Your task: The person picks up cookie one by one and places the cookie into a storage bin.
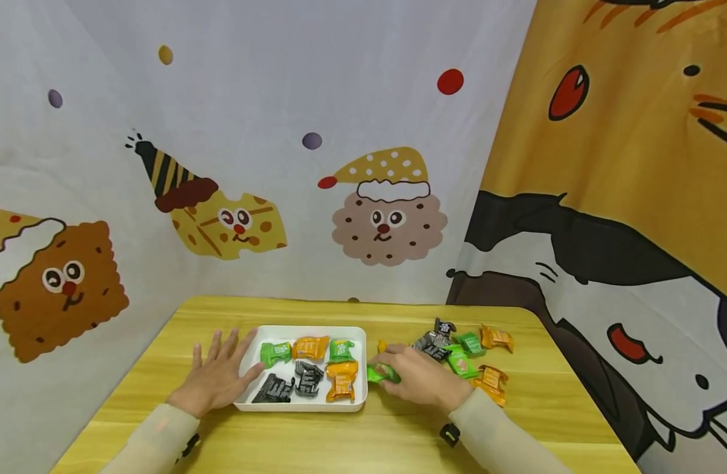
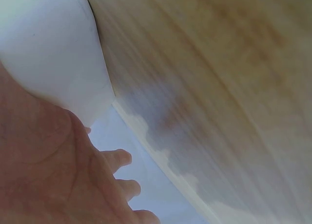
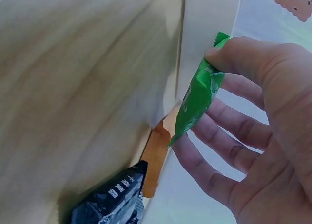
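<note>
One green packet (image 3: 197,95): in right hand, off the table, just beside the tray's right wall; contact with wall, cannot tell.
Right hand (image 1: 419,378): pinching the green packet, thumb on one face, fingertips on the other; packet stands tilted, edge-on.
Left hand (image 1: 218,375): no packet; fingers spread and straight, at the tray's left edge, thumb across the rim.
White tray (image 1: 304,406): holds six packets, two green, two orange, two black; flat on the wooden table (image 1: 399,438).
Weight: likely very light; fingertips should be enough.
Wrapper: shiny, creased, probably thin film; could slip if held loosely.
Stiffness: outside looks soft and crinkly; contents hidden, may be firmer or crumbly, so squeeze gently.
Best hold: across the fat middle, both faces, as now; crimped end probably flimsy, would let the packet swing.
Loose pile, right: black packets (image 1: 434,345) overlapping, orange and green ones near; overlapped ones may drag neighbours, better lifted by a free edge.
Orange packet (image 1: 382,345): by right fingertips, mostly hidden in head view; bump risk.
</note>
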`<act>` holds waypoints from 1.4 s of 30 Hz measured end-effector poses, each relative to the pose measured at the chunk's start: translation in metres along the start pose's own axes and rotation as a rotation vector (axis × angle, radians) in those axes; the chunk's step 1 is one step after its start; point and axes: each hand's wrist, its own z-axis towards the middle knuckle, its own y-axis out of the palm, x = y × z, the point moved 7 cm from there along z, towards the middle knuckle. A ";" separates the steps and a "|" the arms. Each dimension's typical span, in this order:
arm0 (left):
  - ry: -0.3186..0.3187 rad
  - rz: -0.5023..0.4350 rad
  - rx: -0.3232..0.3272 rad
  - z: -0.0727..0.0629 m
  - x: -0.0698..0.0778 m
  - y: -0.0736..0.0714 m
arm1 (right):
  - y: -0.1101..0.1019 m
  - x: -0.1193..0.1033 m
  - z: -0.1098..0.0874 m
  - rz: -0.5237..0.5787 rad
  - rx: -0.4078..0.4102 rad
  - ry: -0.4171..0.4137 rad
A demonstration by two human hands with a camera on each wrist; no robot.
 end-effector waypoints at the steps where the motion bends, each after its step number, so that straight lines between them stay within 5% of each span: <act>1: 0.006 -0.020 0.015 0.001 -0.002 0.002 | -0.001 0.000 0.000 0.000 0.004 -0.001; 18: -0.016 0.030 -0.023 -0.002 0.003 -0.003 | -0.024 -0.001 0.004 -0.033 0.076 -0.012; 29: -0.009 0.031 -0.007 -0.001 0.003 -0.001 | -0.035 -0.029 0.029 -0.089 0.103 -0.080; 42: -0.013 0.015 -0.021 -0.001 0.000 0.001 | -0.031 -0.066 0.064 -0.149 0.034 -0.136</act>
